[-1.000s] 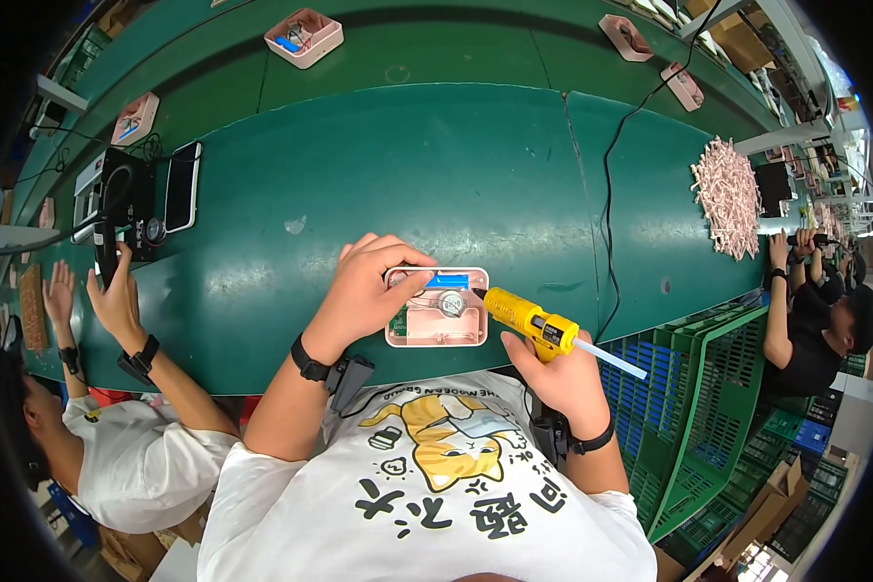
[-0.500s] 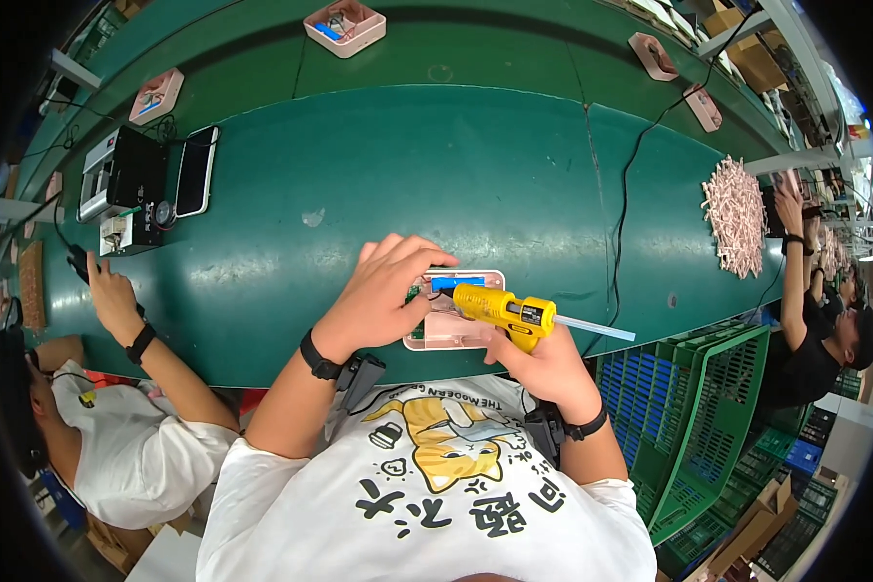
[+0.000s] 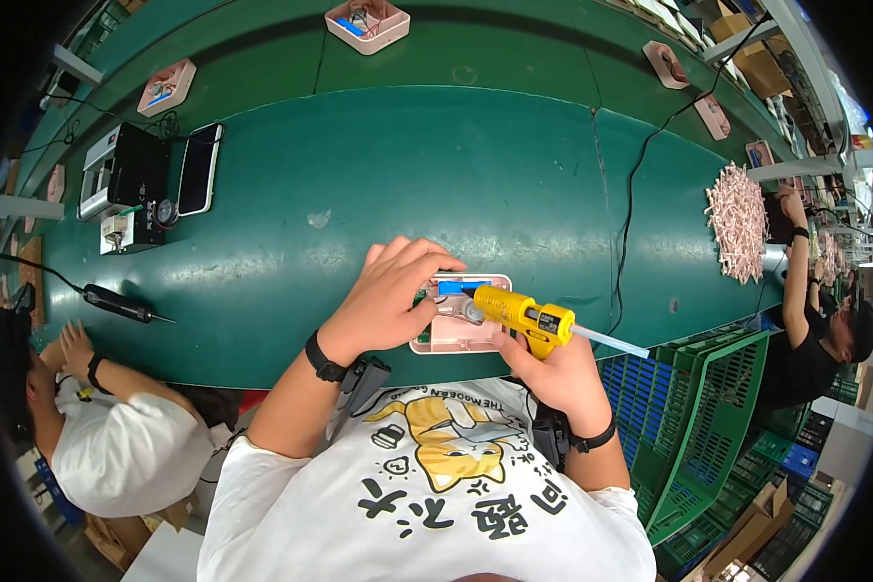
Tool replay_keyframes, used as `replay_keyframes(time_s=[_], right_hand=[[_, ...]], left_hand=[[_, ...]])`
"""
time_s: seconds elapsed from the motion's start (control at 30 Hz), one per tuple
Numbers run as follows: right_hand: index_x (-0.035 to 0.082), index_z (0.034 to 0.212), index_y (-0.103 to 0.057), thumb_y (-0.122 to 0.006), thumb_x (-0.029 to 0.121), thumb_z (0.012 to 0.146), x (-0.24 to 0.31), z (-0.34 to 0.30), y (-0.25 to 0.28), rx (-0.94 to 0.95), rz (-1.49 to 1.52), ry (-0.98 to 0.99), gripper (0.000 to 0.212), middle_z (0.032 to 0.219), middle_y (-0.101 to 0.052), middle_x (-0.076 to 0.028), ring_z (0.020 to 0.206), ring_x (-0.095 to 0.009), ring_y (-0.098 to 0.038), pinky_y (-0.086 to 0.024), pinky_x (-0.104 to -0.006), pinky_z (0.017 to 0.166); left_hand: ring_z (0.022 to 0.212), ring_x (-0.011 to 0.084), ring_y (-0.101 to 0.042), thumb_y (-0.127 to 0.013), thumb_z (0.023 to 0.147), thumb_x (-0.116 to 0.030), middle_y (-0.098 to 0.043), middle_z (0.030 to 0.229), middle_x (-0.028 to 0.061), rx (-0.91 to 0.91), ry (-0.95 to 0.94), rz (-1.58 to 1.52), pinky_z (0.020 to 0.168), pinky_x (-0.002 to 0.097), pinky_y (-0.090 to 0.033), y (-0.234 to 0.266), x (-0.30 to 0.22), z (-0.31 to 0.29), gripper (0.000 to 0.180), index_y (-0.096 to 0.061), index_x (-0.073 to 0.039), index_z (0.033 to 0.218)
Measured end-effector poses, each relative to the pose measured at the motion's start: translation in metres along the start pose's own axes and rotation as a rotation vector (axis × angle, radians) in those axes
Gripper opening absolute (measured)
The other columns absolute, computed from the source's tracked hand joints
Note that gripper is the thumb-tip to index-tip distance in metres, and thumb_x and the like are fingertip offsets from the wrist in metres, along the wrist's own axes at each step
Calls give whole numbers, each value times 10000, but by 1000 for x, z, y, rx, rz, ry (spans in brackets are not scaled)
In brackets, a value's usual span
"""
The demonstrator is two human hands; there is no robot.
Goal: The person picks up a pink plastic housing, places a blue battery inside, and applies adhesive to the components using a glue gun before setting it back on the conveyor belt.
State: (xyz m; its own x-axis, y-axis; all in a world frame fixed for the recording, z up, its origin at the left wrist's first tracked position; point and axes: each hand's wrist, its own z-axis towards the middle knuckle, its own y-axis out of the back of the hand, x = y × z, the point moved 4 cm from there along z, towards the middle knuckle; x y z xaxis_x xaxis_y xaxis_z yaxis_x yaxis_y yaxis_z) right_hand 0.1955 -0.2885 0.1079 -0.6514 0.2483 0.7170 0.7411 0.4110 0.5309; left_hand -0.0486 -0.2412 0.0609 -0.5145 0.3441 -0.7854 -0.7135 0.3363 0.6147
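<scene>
Left hand (image 3: 383, 301) half-curled over left end of pale-pink rectangular plastic box (image 3: 456, 337) on green bench (image 3: 436, 184), firmness unclear; box likely light, stiff: hold outer walls. Blue cylindrical battery (image 3: 452, 288) inside. Yellow plastic glue gun (image 3: 524, 315), front end over box, probably hot; right hand (image 3: 561, 373) wrapped around handle.

Wht short-sleeved T-shirt (image 3: 427, 555), approx. 6 o'clock in view. Chest print: org./wht cartoon cat (image 3: 466, 451), upside down from here, w/ sm. blk doodles (image 3: 396, 467) at its 9 o'clock, thin blk lettering (image 3: 446, 384) arcing at 12, bold blk characters (image 3: 502, 517) from 4 round to 8. L hand (image 3: 383, 303) & R hand (image 3: 558, 369) bare. L wrist: blk strap (image 3: 324, 361), boxy blk unit (image 3: 366, 381) at its 4 o'clock. R wrist: blk band (image 3: 594, 441), blk module (image 3: 551, 433) at its 9.
</scene>
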Motion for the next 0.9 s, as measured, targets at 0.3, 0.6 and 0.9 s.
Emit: replay_keyframes(time_s=[0.3,0.6,0.9], right_hand=[[20,1205,-749,-765,279,1041,-10,17,-7,25,246,378,307,974,-801,-113,745,-240,-740,-593,-400,686],[18,1139,-635,-674,207,1079,-111,32,30,-220,1061,228,203,1113,-782,-267,590,-175,-609,-556,-359,594],[12,1089,-620,-655,201,1084,-115,35,29,-234,1150,344,192,1137,-766,-310,587,-192,-602,-563,-383,599]], left_hand=[[1133,293,-617,-595,895,-17,-664,1323,63,-73,-16,63,1006,433,-455,10,-4,-10,489,-697,-109,1364],[1030,189,-721,-543,1055,10,-711,1230,153,-138,358,-300,843,364,-605,54,54,28,409,-610,-16,1457],[1133,309,-738,-659,1028,-54,-525,1570,279,-485,-63,44,982,427,-614,65,107,190,586,-506,-54,1594]])
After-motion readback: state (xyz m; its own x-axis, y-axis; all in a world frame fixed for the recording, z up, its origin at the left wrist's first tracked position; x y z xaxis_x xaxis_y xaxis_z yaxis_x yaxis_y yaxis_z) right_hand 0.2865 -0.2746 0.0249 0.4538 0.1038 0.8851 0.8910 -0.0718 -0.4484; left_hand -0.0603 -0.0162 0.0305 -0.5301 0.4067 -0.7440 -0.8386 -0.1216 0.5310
